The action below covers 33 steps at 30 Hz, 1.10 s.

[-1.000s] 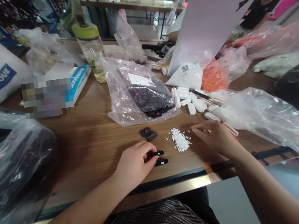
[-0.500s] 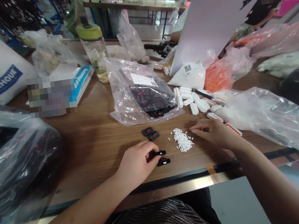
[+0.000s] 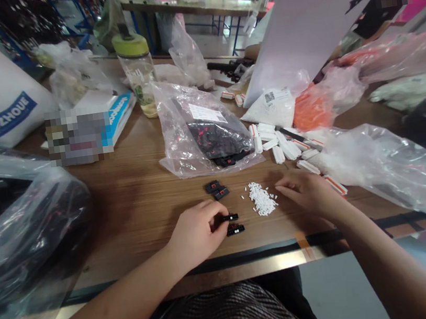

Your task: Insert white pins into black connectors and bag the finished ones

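My left hand (image 3: pixel 197 233) rests on the wooden table (image 3: pixel 132 202), fingers pinched on a small black part (image 3: pixel 230 217). Just below that lies a second black part (image 3: pixel 235 228) with white dots. Two more black parts (image 3: pixel 217 189) sit a little farther back. To the right is a small heap of tiny white pieces (image 3: pixel 262 200). My right hand (image 3: pixel 308 192) lies beside that heap, its fingers curled and their tips at the heap's edge; whether they hold a piece I cannot see.
A clear bag of black parts (image 3: pixel 209 133) lies behind the work spot. White plastic blocks (image 3: pixel 278 145) and more clear bags (image 3: pixel 380 162) spread to the right. A large dark bag (image 3: pixel 19 218) fills the left. A bottle (image 3: pixel 140 74) and boxes stand at the back.
Both hands keep their places on the table. The camera has shifted slightly, so everything sits a little further right in the picture.
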Available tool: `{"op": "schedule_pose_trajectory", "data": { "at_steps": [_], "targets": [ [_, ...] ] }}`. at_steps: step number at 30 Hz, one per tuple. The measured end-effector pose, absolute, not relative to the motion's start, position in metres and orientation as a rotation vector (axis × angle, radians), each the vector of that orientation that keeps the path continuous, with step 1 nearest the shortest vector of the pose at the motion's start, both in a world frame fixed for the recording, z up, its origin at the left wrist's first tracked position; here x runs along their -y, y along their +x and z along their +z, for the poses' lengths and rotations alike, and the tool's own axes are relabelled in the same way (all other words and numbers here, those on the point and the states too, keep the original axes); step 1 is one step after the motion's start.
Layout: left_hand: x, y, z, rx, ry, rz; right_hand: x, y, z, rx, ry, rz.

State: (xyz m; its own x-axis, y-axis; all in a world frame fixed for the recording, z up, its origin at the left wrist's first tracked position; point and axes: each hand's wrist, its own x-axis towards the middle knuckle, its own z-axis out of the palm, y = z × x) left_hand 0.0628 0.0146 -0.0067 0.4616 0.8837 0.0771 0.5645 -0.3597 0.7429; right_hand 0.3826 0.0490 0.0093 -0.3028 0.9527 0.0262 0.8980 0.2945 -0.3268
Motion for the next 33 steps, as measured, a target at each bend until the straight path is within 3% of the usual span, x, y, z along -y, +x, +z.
{"op": "schedule_pose_trajectory", "data": {
  "at_steps": [5,11,19,27,33],
  "targets": [
    [-0.017,0.062,-0.009,-1.169,2.046,0.649,-0.041,0.361,0.021,2.186,-1.766,0.414],
    [-0.018,0.063,-0.011,-1.179,2.019,0.656,-0.017,0.286,0.035,2.237,-1.261,0.644],
    [-0.018,0.064,-0.011,-1.197,2.002,0.654,-0.018,0.262,0.023,2.442,-1.27,0.515],
    [-0.017,0.065,-0.006,-1.22,1.97,0.603,-0.013,0.252,0.037,2.733,-1.256,0.156],
    [-0.017,0.065,-0.005,-1.219,1.978,0.61,-0.014,0.263,0.04,2.668,-1.195,0.312]
  ]
}}
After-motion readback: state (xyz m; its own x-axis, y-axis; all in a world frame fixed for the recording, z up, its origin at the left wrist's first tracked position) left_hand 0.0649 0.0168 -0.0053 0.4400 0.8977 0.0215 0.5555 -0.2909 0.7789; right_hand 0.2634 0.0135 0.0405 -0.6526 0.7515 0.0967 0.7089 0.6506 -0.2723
